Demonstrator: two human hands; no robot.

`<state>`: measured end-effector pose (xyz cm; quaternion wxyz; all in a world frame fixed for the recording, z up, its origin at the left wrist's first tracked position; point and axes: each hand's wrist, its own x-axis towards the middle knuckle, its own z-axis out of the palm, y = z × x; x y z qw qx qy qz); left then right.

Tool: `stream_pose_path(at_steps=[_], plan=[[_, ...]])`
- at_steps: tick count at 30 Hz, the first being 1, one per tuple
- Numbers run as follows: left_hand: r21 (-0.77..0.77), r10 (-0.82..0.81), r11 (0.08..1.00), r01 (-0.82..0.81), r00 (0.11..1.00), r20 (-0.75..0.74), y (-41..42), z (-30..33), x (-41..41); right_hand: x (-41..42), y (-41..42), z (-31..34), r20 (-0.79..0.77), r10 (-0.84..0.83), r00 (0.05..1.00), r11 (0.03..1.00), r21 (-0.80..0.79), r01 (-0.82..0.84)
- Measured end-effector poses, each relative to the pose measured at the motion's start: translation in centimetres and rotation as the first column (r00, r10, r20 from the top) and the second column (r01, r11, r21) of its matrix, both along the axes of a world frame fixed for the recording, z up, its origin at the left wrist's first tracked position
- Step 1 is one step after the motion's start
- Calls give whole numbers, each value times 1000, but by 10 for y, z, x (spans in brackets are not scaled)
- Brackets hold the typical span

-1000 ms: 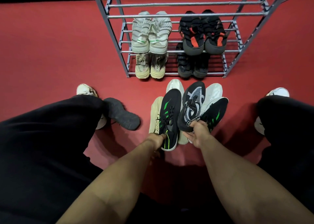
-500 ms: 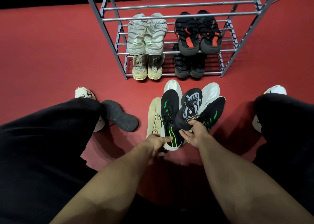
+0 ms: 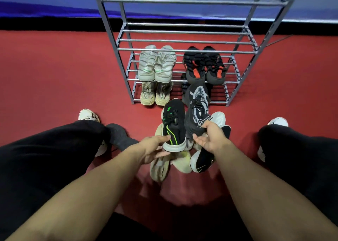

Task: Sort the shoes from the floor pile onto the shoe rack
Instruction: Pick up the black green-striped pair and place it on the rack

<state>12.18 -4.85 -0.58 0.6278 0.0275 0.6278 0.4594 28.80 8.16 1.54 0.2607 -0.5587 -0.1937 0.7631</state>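
My left hand (image 3: 155,146) grips the heel of a black sneaker with green stripes (image 3: 173,125), lifted above the floor pile. My right hand (image 3: 210,136) holds the heel of a black and grey patterned sneaker (image 3: 197,109), also raised, toe pointing at the rack. Below them the pile holds a beige shoe (image 3: 159,169), a second black and green sneaker (image 3: 201,160) and a white shoe (image 3: 218,117). The grey metal shoe rack (image 3: 182,50) stands ahead, with white sneakers (image 3: 157,65) and black-orange shoes (image 3: 203,67) on one shelf and beige sneakers (image 3: 155,94) on the bottom shelf.
A dark grey shoe (image 3: 120,136) lies on the red carpet by my left knee. My legs in black trousers frame both sides, with white shoes on my feet (image 3: 87,114) (image 3: 278,122). A blue wall with a black skirting runs behind the rack.
Both hands have lifted their sneakers off the pile and carried them up toward the rack. The view has tilted upward, showing more of the rack and wall.
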Motion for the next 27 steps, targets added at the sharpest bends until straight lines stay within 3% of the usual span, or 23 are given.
stream_pose_path(at_steps=[6, 10, 17, 22, 25, 27], plan=[[95, 33, 995, -21, 992, -121, 14, 73, -29, 0, 17, 72, 68, 90, 994, 971, 215, -103], [127, 41, 992, -19, 984, -174, 9, 103, -44, 8, 8, 82, 100, 108, 989, 960, 250, -130], [77, 99, 993, -90, 988, -122, -12, 75, -37, 3, -28, 25, 200, 56, 978, 988, 129, -83], [22, 138, 990, -138, 990, -27, -13, 42, -25, 2, -51, -32, 239, 170, 956, 983, 25, -181], [-3, 113, 994, -113, 993, -33, -10, 30, -24, 12, -45, -54, 352, 228, 908, 972, -27, -233], [-16, 94, 995, -95, 995, -44, -7, 22, -26, 23, -35, -71, 530, 158, 833, 975, 50, -216]])
